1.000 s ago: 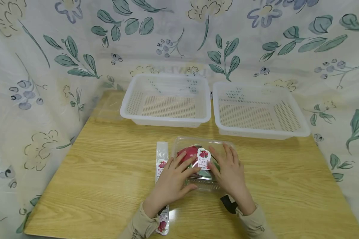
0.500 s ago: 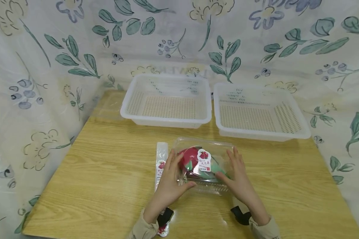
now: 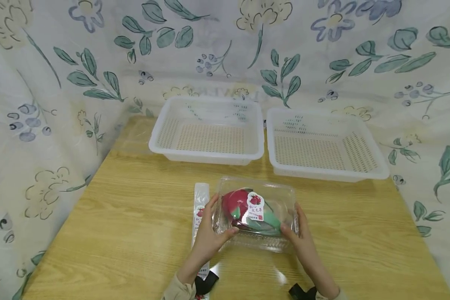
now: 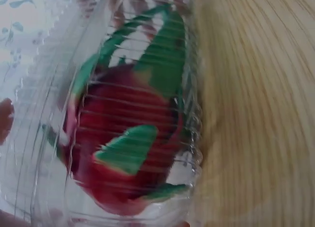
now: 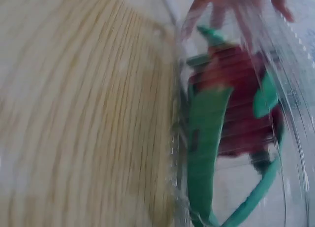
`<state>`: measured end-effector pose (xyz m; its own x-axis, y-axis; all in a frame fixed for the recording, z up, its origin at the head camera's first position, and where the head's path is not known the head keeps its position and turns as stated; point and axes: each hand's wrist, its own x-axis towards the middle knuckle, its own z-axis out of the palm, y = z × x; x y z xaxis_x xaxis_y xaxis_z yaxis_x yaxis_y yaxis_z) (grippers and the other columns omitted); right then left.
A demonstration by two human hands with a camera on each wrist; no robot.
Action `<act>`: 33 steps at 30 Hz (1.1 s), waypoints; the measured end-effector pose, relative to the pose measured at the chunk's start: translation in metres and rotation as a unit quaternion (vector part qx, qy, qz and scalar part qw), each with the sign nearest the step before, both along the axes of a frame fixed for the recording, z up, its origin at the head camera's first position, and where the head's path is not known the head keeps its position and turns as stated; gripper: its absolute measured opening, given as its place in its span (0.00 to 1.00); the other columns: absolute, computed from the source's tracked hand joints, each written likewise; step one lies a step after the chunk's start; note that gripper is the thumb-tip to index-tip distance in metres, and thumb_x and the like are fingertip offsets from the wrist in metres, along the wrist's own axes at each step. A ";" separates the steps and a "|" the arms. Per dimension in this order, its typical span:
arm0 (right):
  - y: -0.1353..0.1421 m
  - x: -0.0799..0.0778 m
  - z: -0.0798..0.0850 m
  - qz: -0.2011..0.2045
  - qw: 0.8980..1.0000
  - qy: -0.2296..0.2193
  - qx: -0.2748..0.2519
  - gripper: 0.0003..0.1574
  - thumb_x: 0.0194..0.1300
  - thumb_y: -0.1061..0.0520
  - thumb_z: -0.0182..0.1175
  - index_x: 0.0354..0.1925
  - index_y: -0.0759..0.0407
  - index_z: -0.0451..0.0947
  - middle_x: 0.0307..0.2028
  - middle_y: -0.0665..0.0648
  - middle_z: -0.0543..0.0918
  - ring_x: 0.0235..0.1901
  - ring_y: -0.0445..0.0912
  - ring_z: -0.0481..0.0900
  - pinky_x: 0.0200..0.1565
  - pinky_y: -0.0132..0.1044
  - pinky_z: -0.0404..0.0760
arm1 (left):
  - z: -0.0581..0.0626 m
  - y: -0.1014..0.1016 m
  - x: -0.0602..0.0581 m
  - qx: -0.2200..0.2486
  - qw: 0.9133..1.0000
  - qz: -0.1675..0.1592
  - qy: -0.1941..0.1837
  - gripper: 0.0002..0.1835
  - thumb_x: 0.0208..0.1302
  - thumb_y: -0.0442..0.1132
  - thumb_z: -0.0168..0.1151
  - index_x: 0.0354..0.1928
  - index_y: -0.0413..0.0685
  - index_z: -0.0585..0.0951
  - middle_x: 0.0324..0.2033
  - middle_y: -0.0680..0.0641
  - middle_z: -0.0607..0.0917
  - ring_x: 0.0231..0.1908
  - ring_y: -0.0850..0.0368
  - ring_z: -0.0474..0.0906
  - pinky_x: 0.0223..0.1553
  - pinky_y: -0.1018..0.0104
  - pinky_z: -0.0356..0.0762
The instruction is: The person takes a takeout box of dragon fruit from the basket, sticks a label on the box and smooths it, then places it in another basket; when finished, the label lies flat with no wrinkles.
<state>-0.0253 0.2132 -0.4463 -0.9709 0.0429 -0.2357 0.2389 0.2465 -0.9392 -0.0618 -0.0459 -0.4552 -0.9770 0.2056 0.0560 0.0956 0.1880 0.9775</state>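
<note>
1. A floral cloth point(image 3: 52, 125), pale and printed with green leaves and blue flowers, drapes behind and to both sides of the wooden table point(image 3: 108, 233), whose top is a light, straight-grained yellow.
2. A long narrow packet point(image 3: 200, 199), glossy white with a red fruit picture, lies flat on the table just left of the left hand; its near end is hidden under the wrist.
3. The left hand point(image 3: 208, 233) grips the left end of the clear plastic clamshell box point(image 3: 256, 212), its fingers along the side and its thumb curled onto the near lid edge.
4. The box is rectangular with rounded corners, thin and shiny, and its ribbed walls show as fine ridges in both wrist views. It sits near the front middle of the table; whether it rests on the wood or is lifted slightly cannot be told.
5. Inside lies a dragon fruit point(image 3: 243, 206), deep red with flat green scales, under a small white label point(image 3: 256, 206) on the lid whose print is too small to read.
6. The right hand point(image 3: 301, 237) clasps the right end of the box, with its thumb on the near lid corner.
7. Two white perforated plastic baskets stand side by side at the back: the left basket point(image 3: 206, 156) and the right basket point(image 3: 375, 166).
8. Both wrist views are blurred.
</note>
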 end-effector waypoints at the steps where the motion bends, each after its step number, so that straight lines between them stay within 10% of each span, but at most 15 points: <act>1: -0.001 0.001 -0.001 -0.008 1.000 0.000 -0.007 0.53 0.71 0.54 0.52 0.77 0.50 0.27 0.75 0.71 0.37 0.73 0.72 0.33 0.65 0.76 0.40 | 0.001 0.002 0.001 0.001 1.000 0.006 0.001 0.55 0.49 0.56 0.74 0.74 0.51 0.54 0.73 0.39 0.58 0.71 0.30 0.53 0.62 0.24 0.52; 13: -0.006 0.007 0.026 -0.059 0.998 0.029 -0.020 0.50 0.69 0.58 0.53 0.77 0.52 0.34 0.75 0.68 0.46 0.70 0.70 0.48 0.63 0.71 0.58 | 0.019 0.011 0.010 -0.015 0.999 0.025 0.030 0.52 0.50 0.53 0.72 0.74 0.55 0.54 0.73 0.40 0.58 0.68 0.27 0.57 0.56 0.19 0.56; 20: 0.007 -0.004 0.048 -0.075 0.993 0.080 -0.042 0.46 0.70 0.63 0.51 0.76 0.53 0.39 0.73 0.62 0.51 0.65 0.55 0.59 0.47 0.20 0.73 | 0.048 0.024 -0.001 0.006 0.998 0.016 0.057 0.51 0.51 0.48 0.72 0.74 0.54 0.53 0.74 0.42 0.57 0.70 0.30 0.56 0.58 0.21 0.55; 26: 0.029 -0.023 0.060 -0.080 0.975 0.142 -0.152 0.35 0.72 0.64 0.47 0.71 0.43 0.53 0.64 0.46 0.60 0.51 0.34 0.75 0.42 0.27 0.81 | 0.069 0.041 -0.017 0.016 0.996 0.009 0.089 0.51 0.52 0.46 0.72 0.74 0.54 0.52 0.74 0.42 0.56 0.71 0.34 0.55 0.62 0.25 0.55; 33: 0.053 -0.039 0.077 -0.059 0.947 0.169 -0.268 0.27 0.73 0.65 0.44 0.63 0.40 0.65 0.59 0.41 0.68 0.49 0.37 0.78 0.39 0.35 0.83 | 0.086 0.057 -0.029 0.034 0.995 -0.002 0.089 0.53 0.53 0.45 0.72 0.75 0.56 0.49 0.76 0.46 0.50 0.75 0.41 0.46 0.67 0.29 0.48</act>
